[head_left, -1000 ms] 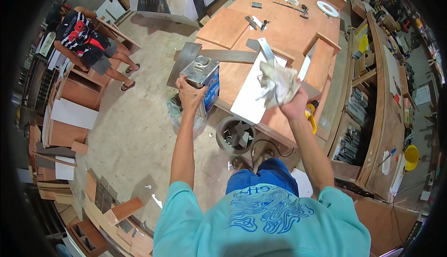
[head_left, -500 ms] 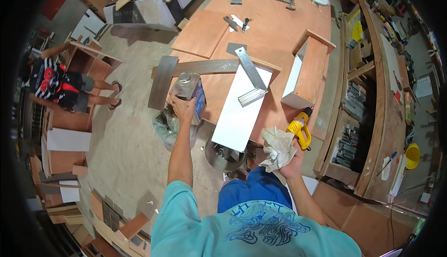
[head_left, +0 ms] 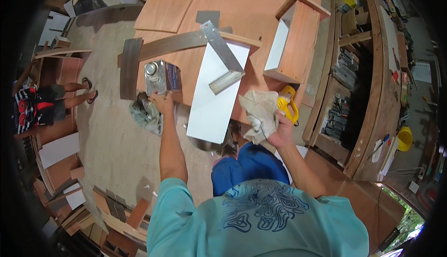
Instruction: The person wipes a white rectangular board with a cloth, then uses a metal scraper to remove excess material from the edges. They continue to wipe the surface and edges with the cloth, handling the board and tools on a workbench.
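Note:
My left hand (head_left: 162,102) is at the near side of a rectangular metal can (head_left: 155,81), its fingers and thumb closed on the lower edge. The can has a round cap on top and a blue label on its right side. Bunched in my right hand (head_left: 282,133) is an off-white cloth rag (head_left: 260,113), which hangs from my closed fingers. Between my hands lies a long white panel (head_left: 215,103) with a metal square (head_left: 222,52) across its far end. Just beyond the rag is a yellow power tool (head_left: 291,108), partly hidden by it.
A wooden drawer-like box (head_left: 298,43) stands at the right of the plywood table (head_left: 163,5). Dark strips (head_left: 130,66) lie at its left edge, above a plastic bag (head_left: 146,115). Another person (head_left: 42,103) stands at far left. A tool rack (head_left: 342,103) runs along the right.
The view has shifted, moving the table items up and left. The can now shows more of its top, and my left hand is lower on it. The rag stays in my right hand, more spread.

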A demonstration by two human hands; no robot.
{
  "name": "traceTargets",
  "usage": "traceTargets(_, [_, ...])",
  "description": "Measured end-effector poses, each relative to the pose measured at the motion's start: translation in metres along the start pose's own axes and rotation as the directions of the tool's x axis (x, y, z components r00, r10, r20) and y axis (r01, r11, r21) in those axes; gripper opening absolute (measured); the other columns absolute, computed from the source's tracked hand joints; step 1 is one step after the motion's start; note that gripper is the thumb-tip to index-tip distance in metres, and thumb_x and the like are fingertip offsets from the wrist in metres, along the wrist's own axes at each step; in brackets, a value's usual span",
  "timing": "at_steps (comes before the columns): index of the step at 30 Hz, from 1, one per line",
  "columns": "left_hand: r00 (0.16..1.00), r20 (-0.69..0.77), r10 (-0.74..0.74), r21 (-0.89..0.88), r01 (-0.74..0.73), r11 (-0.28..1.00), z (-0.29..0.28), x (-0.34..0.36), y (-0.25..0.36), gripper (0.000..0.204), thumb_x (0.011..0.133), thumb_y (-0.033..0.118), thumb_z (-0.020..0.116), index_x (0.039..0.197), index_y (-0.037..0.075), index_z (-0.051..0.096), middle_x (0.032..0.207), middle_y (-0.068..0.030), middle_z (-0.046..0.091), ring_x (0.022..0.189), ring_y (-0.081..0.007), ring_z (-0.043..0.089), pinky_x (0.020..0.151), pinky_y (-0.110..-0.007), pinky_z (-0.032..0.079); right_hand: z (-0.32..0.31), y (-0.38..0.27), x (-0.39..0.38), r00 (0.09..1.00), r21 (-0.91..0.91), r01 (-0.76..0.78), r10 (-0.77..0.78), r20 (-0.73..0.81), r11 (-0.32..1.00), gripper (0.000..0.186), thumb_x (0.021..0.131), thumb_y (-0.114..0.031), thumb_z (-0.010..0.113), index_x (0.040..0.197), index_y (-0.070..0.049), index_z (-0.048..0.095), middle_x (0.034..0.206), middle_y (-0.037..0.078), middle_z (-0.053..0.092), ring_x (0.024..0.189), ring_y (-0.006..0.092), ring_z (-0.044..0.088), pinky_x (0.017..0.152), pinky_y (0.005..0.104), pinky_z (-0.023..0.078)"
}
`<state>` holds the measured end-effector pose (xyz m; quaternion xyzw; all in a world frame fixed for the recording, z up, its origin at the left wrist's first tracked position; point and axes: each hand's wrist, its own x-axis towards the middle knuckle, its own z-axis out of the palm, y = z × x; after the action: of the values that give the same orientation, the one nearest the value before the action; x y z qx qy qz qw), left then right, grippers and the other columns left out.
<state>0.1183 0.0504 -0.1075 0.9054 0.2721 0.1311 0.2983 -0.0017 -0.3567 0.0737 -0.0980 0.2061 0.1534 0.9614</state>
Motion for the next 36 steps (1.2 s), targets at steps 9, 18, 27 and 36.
traceTargets(9, [0.778, 0.583, -0.233, -0.391, 0.52, 0.759, -0.105, -0.173, 0.14, 0.052, 0.095, 0.048, 0.057, 0.108, -0.002, 0.067, 0.1, -0.0124, 0.066, 0.092, -0.0182, 0.061, 0.078, -0.031, 0.048, 0.018, 0.029, 0.027, 0.962, -0.054, -0.267, 0.27, 0.05, 0.962, 0.053, 0.097, -0.024, 0.049, 0.142, 0.001, 0.038, 0.142, 0.019, 0.048, 0.13, 0.0331, 0.048, 0.113, 0.0454, 0.034])
traceTargets(18, [0.719, 0.693, -0.057, -0.72, 0.694, 0.01, -0.172, -0.234, 0.133, 0.062, 0.083, 0.012, 0.071, 0.135, -0.003, 0.042, 0.122, -0.0139, 0.058, 0.105, -0.023, 0.062, 0.084, -0.033, 0.053, 0.042, 0.102, -0.006, 0.931, -0.768, -0.283, 0.356, -0.077, 0.574, 0.051, 0.097, -0.026, 0.059, 0.136, 0.004, 0.045, 0.126, 0.015, 0.059, 0.112, 0.0277, 0.06, 0.092, 0.04, 0.052])
traceTargets(27, [0.627, 0.766, -0.143, -0.606, 0.628, -0.489, -0.181, -0.348, 0.011, 0.046, 0.087, 0.012, 0.061, 0.128, -0.003, 0.047, 0.112, -0.0151, 0.062, 0.098, -0.0231, 0.064, 0.081, -0.038, 0.054, -0.023, 0.161, -0.052, 0.954, -0.972, -0.223, 0.219, -0.202, 0.072, 0.039, 0.095, -0.017, 0.06, 0.128, 0.003, 0.054, 0.116, 0.01, 0.063, 0.105, 0.0205, 0.06, 0.089, 0.0323, 0.049])
traceTargets(36, [0.738, 0.199, -0.645, -0.628, 0.601, 0.494, -0.08, -0.322, 0.079, 0.048, 0.099, 0.038, 0.048, 0.116, -0.008, 0.05, 0.095, -0.0268, 0.065, 0.091, -0.0387, 0.063, 0.081, -0.043, 0.047, -0.007, 0.105, 0.099, 0.742, -0.239, 0.625, 0.47, 0.478, -0.743, 0.039, 0.098, -0.025, 0.054, 0.124, 0.004, 0.057, 0.133, 0.027, 0.051, 0.125, 0.0417, 0.047, 0.101, 0.0436, 0.043])
